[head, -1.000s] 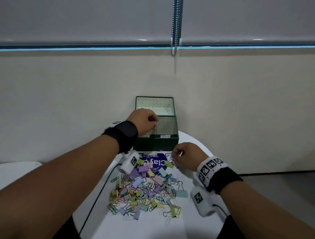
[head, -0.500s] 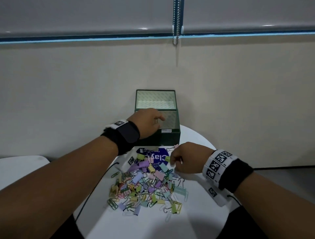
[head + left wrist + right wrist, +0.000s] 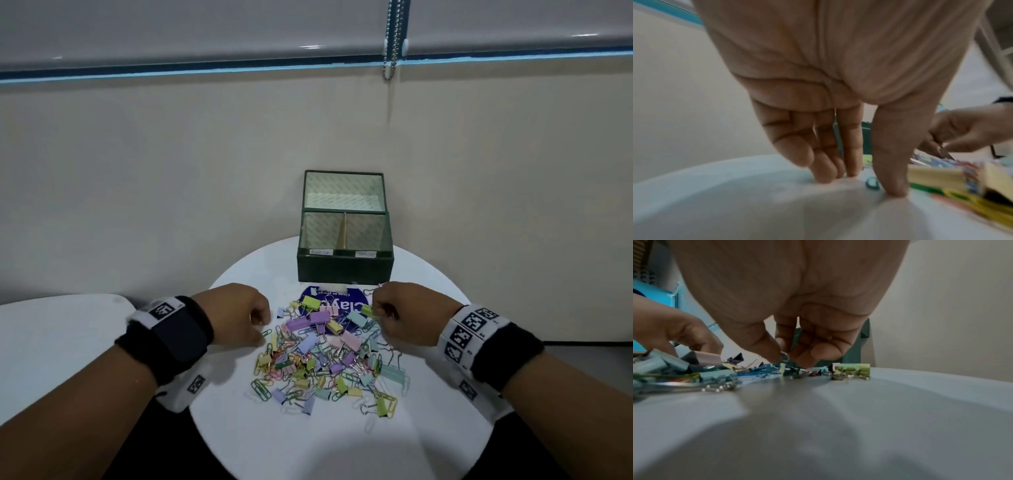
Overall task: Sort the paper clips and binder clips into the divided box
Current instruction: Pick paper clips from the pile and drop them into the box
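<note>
A dark green divided box point(image 3: 345, 272) stands open at the back of the round white table point(image 3: 308, 442), with a partition point(image 3: 343, 229) between its two front compartments. In front of it lies a pile of pastel binder clips and paper clips point(image 3: 325, 359). My left hand point(image 3: 262, 335) is at the pile's left edge. Its thumb point(image 3: 894, 190) and fingers point(image 3: 830, 176) touch the table on either side of a teal paper clip point(image 3: 872, 184). My right hand point(image 3: 376, 313) is at the pile's far right, where thumb and forefinger pinch the wire handle point(image 3: 784, 356) of a small green binder clip point(image 3: 368, 310).
A round blue sticker point(image 3: 349, 303) lies under the far clips, just before the box. A second white table point(image 3: 51, 335) sits to the left. A beige wall rises close behind the box, and a blind chain point(image 3: 394, 41) hangs above.
My left hand has come back from above the box down to the left edge of the pile. My right hand has stayed at the pile's far right, still pinching.
</note>
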